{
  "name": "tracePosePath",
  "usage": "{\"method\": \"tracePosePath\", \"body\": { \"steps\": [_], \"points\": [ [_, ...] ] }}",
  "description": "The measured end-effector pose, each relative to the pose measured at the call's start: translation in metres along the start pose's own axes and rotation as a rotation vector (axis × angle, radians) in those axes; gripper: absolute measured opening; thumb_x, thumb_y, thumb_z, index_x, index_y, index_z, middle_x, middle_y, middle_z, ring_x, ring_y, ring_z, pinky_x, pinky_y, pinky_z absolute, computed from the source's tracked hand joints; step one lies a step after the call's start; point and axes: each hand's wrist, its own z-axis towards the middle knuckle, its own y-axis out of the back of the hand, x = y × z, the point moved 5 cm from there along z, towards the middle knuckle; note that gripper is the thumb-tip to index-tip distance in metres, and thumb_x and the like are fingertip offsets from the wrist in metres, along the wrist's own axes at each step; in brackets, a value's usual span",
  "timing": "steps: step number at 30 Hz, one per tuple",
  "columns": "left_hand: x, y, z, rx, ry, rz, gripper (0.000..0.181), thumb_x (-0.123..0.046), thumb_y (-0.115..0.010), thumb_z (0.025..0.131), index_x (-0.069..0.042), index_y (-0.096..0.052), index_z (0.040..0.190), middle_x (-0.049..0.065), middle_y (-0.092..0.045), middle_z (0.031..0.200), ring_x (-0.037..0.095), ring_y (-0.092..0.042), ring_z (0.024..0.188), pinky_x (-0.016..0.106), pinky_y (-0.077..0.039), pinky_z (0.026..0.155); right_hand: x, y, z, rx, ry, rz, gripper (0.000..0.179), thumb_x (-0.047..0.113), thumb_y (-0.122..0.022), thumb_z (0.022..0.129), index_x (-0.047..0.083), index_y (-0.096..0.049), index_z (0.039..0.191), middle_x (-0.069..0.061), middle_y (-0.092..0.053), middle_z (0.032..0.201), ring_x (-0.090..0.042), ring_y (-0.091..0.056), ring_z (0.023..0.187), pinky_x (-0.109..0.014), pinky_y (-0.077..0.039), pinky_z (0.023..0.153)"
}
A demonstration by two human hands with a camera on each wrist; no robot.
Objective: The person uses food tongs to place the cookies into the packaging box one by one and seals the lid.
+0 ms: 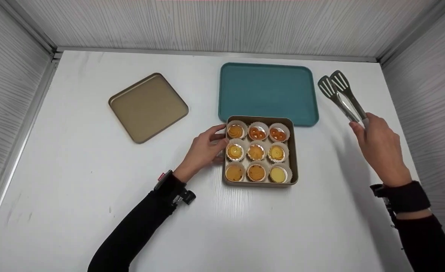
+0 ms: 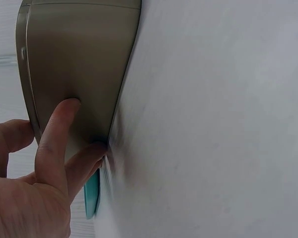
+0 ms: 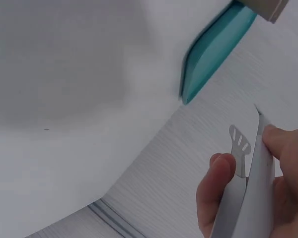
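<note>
A gold square baking tin (image 1: 259, 185) holds several small tarts and cakes in white paper cups, set out in rows of three. Against the tin's left wall rests my left hand (image 1: 207, 148), its fingertips touching the outside, as the left wrist view also shows. My right hand (image 1: 382, 145) grips the handles of a pair of tongs (image 1: 346, 96) with slotted dark heads. The tongs are raised over the right side of the table, pointing away from me, their heads slightly apart and partly overlapping. Nothing is between them.
Behind the tin lies a teal tray (image 1: 267, 92), its front edge partly hidden by the tin. A shallow gold tray (image 1: 148, 107) lies turned at an angle on the left. Pale wood-grain walls (image 1: 214, 26) enclose the white table (image 1: 93, 181) at the back and sides.
</note>
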Motion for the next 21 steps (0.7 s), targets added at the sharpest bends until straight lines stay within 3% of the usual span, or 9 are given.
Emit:
{"method": "tracePosePath", "body": {
  "steps": [3, 7, 15, 21],
  "points": [
    [0.000, -0.001, 0.000, 0.005, 0.009, -0.016, 0.056, -0.025, -0.062, 0.104, -0.013, -0.047, 0.156, 0.020, -0.060, 0.143, 0.030, -0.063, 0.125, 0.035, -0.063, 0.079, -0.008, -0.006, 0.005, -0.017, -0.016, -0.072, 0.049, 0.022, -0.065, 0.104, -0.022, -0.055, 0.123, -0.039, -0.059, 0.094, -0.058, -0.059, 0.082, -0.072, -0.045, 0.059],
    [0.001, -0.001, 0.000, 0.000, 0.015, -0.031, 0.056, -0.024, -0.063, 0.104, -0.013, -0.047, 0.156, 0.020, -0.060, 0.143, 0.030, -0.063, 0.126, 0.035, -0.063, 0.079, -0.021, -0.016, 0.011, 0.037, -0.068, -0.089, 0.051, 0.023, -0.062, 0.106, -0.025, -0.054, 0.119, -0.042, -0.057, 0.092, -0.061, -0.058, 0.081, -0.073, -0.044, 0.058],
    [0.002, -0.001, 0.001, 0.001, 0.014, -0.060, 0.055, -0.022, -0.063, 0.103, -0.013, -0.048, 0.155, 0.020, -0.060, 0.142, 0.030, -0.066, 0.121, 0.034, -0.063, 0.075, -0.034, -0.027, 0.009, 0.067, -0.036, -0.112, 0.045, 0.020, -0.063, 0.105, -0.023, -0.054, 0.097, -0.037, -0.054, 0.076, -0.058, -0.057, 0.064, -0.070, -0.044, 0.048],
    [0.001, -0.001, 0.000, 0.003, 0.023, -0.086, 0.056, -0.020, -0.064, 0.103, -0.012, -0.047, 0.156, 0.021, -0.060, 0.142, 0.031, -0.067, 0.119, 0.037, -0.063, 0.075, -0.040, -0.031, 0.006, 0.119, -0.063, -0.124, 0.044, 0.021, -0.064, 0.104, -0.021, -0.055, 0.095, -0.037, -0.055, 0.075, -0.057, -0.057, 0.060, -0.069, -0.044, 0.047]
  ]
}}
